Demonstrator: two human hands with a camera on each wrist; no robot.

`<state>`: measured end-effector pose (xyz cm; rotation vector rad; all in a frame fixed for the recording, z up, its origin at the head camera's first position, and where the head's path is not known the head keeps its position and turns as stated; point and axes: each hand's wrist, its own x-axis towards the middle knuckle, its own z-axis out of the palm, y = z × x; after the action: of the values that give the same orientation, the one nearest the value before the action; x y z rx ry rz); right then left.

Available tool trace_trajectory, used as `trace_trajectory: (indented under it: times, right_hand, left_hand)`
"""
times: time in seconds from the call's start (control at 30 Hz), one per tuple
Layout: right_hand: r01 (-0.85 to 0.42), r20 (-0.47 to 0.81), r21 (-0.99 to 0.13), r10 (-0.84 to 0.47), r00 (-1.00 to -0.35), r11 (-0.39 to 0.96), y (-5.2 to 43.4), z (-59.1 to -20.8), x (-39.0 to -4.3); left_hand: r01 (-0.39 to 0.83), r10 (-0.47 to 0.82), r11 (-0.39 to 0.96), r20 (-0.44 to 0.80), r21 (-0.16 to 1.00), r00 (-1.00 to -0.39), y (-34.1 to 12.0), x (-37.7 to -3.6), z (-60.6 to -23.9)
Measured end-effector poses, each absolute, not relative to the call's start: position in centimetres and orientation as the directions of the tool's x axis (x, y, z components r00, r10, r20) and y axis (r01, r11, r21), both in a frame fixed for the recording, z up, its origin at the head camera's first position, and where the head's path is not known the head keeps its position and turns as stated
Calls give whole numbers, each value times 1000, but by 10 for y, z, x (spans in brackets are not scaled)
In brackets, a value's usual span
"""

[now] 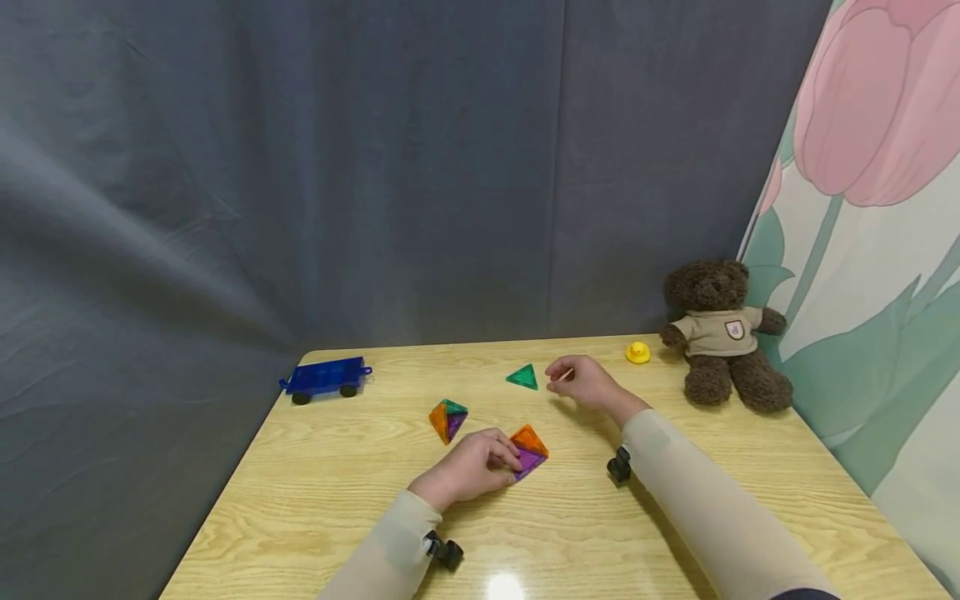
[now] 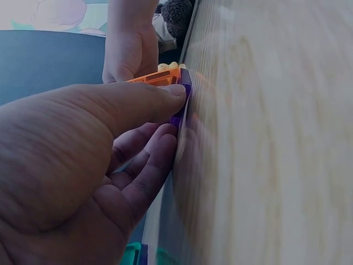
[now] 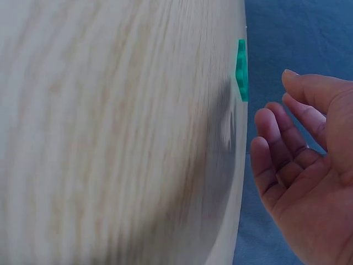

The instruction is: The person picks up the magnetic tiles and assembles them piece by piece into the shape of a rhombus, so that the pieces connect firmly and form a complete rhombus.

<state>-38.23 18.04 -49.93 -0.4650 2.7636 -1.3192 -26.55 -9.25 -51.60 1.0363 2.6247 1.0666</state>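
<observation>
Orange and purple tiles (image 1: 528, 451), joined flat, lie at lower centre of the table (image 1: 315, 500), their long axis running toward the upper right. The left hand (image 1: 468, 467) pinches their near edge. The right hand (image 1: 581, 382), fingers loosely apart, hovers beside a green triangle (image 1: 522, 377).

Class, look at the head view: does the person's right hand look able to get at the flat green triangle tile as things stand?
Probably yes. The right hand hovers just beside the green triangle tile, fingers relaxed and holding nothing, with only bare table between them. The left hand is busy nearer the person, pinching the orange and purple tile piece.
</observation>
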Motion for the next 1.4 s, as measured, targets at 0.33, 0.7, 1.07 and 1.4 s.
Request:
trace_trajectory:
  times: [0.33, 0.7, 1.07, 1.4]
  right_hand:
    - [-233, 76, -765, -275, -958, 600, 173, -500, -389]
    - [-249, 88, -752, -281, -956, 611, 161, -506, -397]
    - [-254, 74, -724, -294, -953, 641, 152, -506, -401]
    - [-246, 53, -696, -294, -954, 675, 144, -507, -405]
  left_hand:
    - [554, 640, 495, 150, 669, -754, -93, -268, -519]
    - [548, 639, 496, 144, 674, -756, -93, -267, -518]
    - [538, 637, 491, 139, 685, -758, -94, -268, -519]
    - [548, 644, 479, 150, 685, -750, -94, -270, -520]
